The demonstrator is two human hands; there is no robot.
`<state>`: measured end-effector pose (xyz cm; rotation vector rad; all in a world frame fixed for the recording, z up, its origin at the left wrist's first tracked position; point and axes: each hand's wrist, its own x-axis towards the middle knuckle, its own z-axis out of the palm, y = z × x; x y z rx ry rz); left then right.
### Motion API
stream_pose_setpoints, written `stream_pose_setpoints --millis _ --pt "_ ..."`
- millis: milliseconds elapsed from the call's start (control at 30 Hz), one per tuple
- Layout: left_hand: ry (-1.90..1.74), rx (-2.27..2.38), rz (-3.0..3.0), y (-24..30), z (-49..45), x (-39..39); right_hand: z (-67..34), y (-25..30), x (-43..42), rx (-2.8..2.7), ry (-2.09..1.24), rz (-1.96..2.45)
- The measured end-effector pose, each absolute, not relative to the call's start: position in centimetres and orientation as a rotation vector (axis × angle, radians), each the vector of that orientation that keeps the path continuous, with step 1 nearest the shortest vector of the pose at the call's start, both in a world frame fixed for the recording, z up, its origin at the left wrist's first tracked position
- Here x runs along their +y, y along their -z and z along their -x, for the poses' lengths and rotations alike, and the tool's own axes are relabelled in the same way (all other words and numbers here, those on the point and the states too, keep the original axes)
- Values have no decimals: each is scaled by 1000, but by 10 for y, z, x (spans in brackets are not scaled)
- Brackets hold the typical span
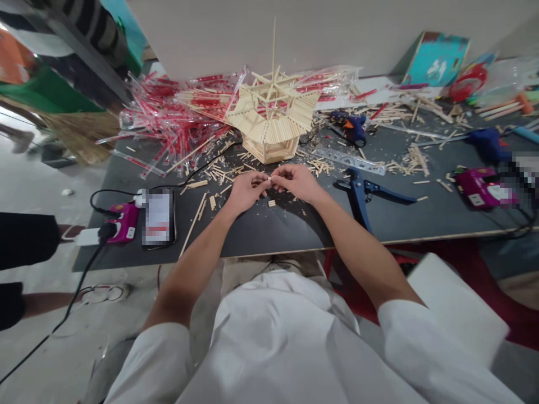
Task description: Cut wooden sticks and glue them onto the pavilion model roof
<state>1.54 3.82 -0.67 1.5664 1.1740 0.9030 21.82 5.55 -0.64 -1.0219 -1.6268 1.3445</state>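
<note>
My left hand [249,189] and my right hand [295,182] meet fingertip to fingertip over the dark table, both closed in a pinch. Something small and pale shows between the fingertips, too small to name. Just below them lies a little bundle of short wooden sticks [272,203]. Behind my hands stands a model pavilion [269,126] built of thin wooden sticks, with a flared roof and a tall upright stick. To the right of my right hand rests a dark blue cutter [362,193] with its handles spread.
Red-and-clear plastic wrappers [168,120] heap at the back left. A phone [158,217] and a magenta power block [122,223] lie left. A clear ruler [351,160], a blue glue gun [356,128] and stick scraps lie right. Another magenta block [484,188] sits far right.
</note>
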Motion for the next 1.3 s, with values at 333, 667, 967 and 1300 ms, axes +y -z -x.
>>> stream_pose_setpoints --millis 333,667,967,1300 --pt "-890 1188 -1569 6 -16 38 -218 6 54 -1627 -1338 1053" --pt "-900 1188 -1568 8 -16 39 -219 9 56 -1622 -1361 1049" --pt "-892 1191 -1553 11 -15 40 -219 9 56 -1633 -1359 1052" --pt "-899 1174 -1557 12 -14 40 -219 6 54 -1632 -1370 1049"
